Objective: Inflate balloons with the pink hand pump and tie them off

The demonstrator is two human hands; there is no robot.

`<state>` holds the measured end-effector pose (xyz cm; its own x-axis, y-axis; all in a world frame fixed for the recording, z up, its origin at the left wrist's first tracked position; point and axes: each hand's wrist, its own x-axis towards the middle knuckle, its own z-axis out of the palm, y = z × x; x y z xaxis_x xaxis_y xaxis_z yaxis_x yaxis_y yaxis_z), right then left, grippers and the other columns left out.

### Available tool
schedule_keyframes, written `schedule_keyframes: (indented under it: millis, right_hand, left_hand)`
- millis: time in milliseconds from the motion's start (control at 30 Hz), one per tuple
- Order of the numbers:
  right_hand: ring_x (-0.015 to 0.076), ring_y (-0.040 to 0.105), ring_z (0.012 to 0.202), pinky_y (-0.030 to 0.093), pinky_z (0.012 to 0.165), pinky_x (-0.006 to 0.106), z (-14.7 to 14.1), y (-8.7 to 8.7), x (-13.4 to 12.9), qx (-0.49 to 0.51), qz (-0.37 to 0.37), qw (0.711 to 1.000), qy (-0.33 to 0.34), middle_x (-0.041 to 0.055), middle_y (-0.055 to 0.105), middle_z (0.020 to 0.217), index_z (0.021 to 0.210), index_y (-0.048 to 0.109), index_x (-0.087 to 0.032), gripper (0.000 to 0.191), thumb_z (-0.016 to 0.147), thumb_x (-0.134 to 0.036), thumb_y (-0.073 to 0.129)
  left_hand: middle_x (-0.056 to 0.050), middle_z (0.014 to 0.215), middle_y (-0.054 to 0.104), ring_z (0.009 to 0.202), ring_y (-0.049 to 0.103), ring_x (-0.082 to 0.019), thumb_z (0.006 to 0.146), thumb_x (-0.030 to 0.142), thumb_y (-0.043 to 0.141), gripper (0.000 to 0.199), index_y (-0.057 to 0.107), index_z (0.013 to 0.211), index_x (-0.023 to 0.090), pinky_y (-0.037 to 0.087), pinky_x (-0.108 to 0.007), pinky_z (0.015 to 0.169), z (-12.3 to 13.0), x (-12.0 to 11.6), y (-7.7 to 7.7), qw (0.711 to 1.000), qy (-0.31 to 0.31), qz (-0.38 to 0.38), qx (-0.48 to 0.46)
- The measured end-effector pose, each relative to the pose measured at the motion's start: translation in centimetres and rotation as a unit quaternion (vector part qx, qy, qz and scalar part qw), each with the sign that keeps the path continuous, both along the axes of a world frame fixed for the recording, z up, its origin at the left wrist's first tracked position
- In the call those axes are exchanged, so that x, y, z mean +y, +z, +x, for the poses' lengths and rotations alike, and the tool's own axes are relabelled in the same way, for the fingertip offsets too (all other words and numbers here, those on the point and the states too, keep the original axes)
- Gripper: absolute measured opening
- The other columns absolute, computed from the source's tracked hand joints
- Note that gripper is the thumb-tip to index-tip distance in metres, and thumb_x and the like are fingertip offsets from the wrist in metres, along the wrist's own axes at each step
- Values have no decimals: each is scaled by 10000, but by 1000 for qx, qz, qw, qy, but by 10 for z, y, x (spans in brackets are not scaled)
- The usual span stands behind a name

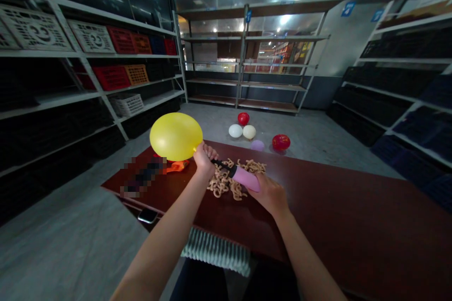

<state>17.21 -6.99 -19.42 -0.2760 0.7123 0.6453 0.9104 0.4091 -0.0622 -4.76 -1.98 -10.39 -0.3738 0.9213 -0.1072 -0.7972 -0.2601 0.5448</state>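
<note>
A large yellow balloon (176, 136), round and inflated, hangs over the left part of the table. My left hand (205, 157) is closed around its neck, where the balloon meets the black nozzle (223, 165) of a hand pump. The pump's pink barrel (247, 179) lies in the grip of my right hand (271, 194), whose fingers are wrapped round it and partly hidden. Beneath the pump, a heap of tan, curly strands (219, 187) rests on the table. Some orange and red limp pieces (178, 166), perhaps uninflated balloons, lie under the yellow balloon.
The dark red table (318, 207) stretches out to the right. Beyond it, several inflated balloons sit on the floor, among them a red balloon (281, 142) and a white balloon (235, 130). Shelves with crates (92, 36) line the left side. A smartwatch-like object (147, 216) is at the table's front edge.
</note>
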Motion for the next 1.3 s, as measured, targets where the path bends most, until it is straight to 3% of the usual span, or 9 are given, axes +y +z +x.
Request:
schedule_keyframes:
  millis: [167, 333, 533, 800, 1067, 1300]
  right_hand:
    - [276, 724, 748, 562, 613, 378, 2, 0, -1, -10, 11, 1000, 12, 41, 744, 886, 1069, 669, -371, 259, 819, -406, 612]
    - [271, 719, 767, 547, 637, 359, -1, 4, -3, -1, -4, 1000, 10, 55, 740, 894, 1039, 662, -325, 241, 811, -399, 640]
    - [259, 718, 801, 528, 668, 346, 1, 3, -1, 38, -34, 999, -19, 53, 749, 941, 1082, 625, -268, 324, 784, -387, 668]
    - [236, 694, 788, 448, 652, 304, 6, 1, 6, 52, -64, 995, -64, 64, 747, 922, 997, 639, -223, 299, 755, -388, 701]
    - [217, 667, 745, 388, 618, 284, 8, 3, 8, 68, -87, 990, -92, 73, 732, 861, 1013, 636, -200, 360, 751, -435, 715]
    - [222, 679, 815, 402, 658, 279, 6, 8, 6, 62, -95, 991, -67, 75, 738, 933, 1080, 629, -198, 391, 766, -416, 711]
  left_hand:
    - [76, 414, 200, 317, 193, -69, 910, 200, 479, 445, 228, 542, 200, 187, -235, 383, -34, -5, 16, 1000, 11, 14, 9]
    - [74, 402, 199, 316, 193, -66, 949, 223, 462, 483, 212, 536, 193, 204, -228, 377, -61, -10, 42, 999, 24, 31, 28]
    - [79, 412, 207, 321, 204, -55, 974, 313, 494, 520, 207, 558, 189, 236, -216, 386, -55, -4, 57, 995, 20, 68, 66]
    - [76, 409, 195, 323, 189, -58, 985, 292, 458, 501, 202, 566, 195, 218, -220, 385, -12, 20, 43, 996, -30, 42, 78]
    - [81, 413, 222, 330, 207, -57, 966, 376, 522, 521, 235, 569, 198, 197, -233, 387, 68, 22, 6, 993, -74, 10, 87]
    - [69, 398, 223, 321, 213, -72, 989, 222, 407, 474, 236, 548, 200, 199, -250, 385, 64, 16, 0, 996, -54, 11, 66]
